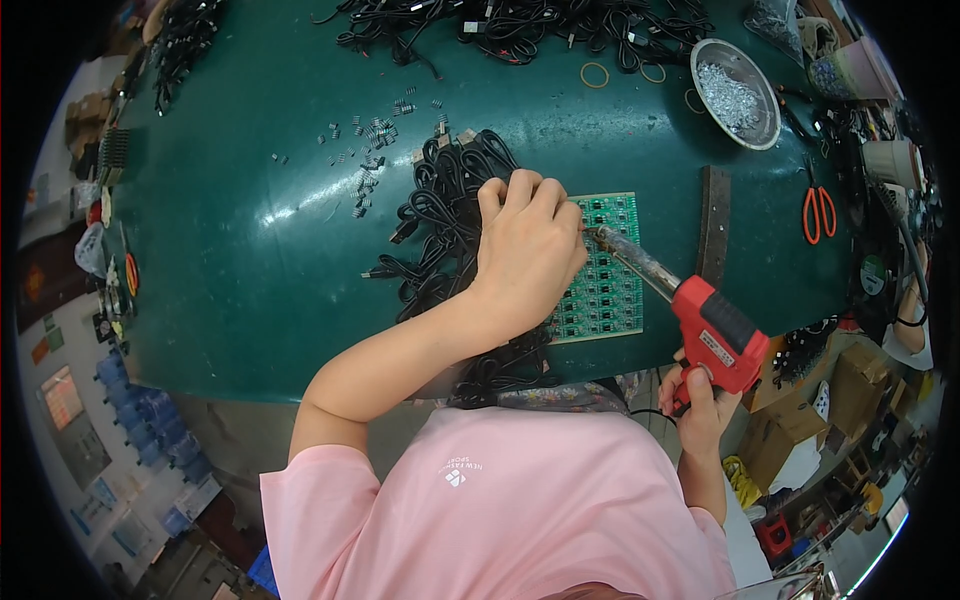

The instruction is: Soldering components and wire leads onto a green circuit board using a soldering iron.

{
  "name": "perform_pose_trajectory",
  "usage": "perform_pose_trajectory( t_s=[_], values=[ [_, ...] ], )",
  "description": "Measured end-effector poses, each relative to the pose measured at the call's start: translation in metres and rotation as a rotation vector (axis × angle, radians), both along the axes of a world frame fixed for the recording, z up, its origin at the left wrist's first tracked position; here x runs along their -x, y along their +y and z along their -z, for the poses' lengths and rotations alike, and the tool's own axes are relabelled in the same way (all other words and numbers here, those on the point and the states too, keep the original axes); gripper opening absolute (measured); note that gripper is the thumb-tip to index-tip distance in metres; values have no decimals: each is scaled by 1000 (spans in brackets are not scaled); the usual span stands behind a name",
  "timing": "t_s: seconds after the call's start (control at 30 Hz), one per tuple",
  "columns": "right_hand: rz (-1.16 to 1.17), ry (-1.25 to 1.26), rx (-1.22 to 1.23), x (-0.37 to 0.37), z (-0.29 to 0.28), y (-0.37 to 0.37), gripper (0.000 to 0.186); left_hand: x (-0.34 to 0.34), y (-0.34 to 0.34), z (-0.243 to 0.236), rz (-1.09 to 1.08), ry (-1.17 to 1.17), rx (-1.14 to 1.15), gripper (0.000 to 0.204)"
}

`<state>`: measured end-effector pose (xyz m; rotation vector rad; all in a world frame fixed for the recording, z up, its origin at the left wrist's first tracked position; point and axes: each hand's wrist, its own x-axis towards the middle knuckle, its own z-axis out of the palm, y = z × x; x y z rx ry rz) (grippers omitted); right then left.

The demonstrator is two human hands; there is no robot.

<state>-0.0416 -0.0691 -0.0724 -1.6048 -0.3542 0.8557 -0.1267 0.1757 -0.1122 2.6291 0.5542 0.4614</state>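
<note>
My right hand (700, 405) is wrapped round the grip of a red and black soldering gun (718, 335). Its metal barrel slants up and left, with the tip over the upper part of a green circuit board panel (622, 290) carrying rows of small components. Over the panel's left side, my left hand (530, 250) is closed in a pinch close to that tip. A thin reddish wire end shows at its fingertips; the rest of what it holds is hidden beneath the hand. A pile of black USB cables (455, 185) lies under and left of this hand, partly covered by my forearm.
Small metal pieces (375, 135) are scattered left of the cables. More black cables (520, 25) lie along the far edge. At right are a metal bowl (735, 95) of small shiny parts, a dark flat bar (714, 225) and orange-handled scissors (820, 213). Rubber bands (595, 75) lie near the bowl.
</note>
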Motion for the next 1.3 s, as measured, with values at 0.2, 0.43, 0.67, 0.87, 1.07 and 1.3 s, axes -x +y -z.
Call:
perform_pose_trajectory(
  t_s=[0.2, 0.43, 0.67, 0.87, 1.07, 1.3],
  values=[
    [65, 25, -36, 1, -10, -3, 40, 0, 0, 0, -2, -2, -24, 11],
    [67, 7, -30, 2, -13, 1, 42, 0, -1, 0, -1, 13, -29, 11],
    [61, 77, -22, 5, -5, 0, 39, 1, -2, 2, -15, 2, -41, 11],
    [49, 84, -39, 5, -2, 2, 34, 0, -2, 1, -4, 4, -53, 11],
    [38, 65, -44, 5, 0, 3, 30, 0, -1, 1, -5, -7, -61, 11],
    [26, -40, 58, 7, -9, 2, 19, 0, -1, 1, -2, -10, -53, 11]
  ],
)
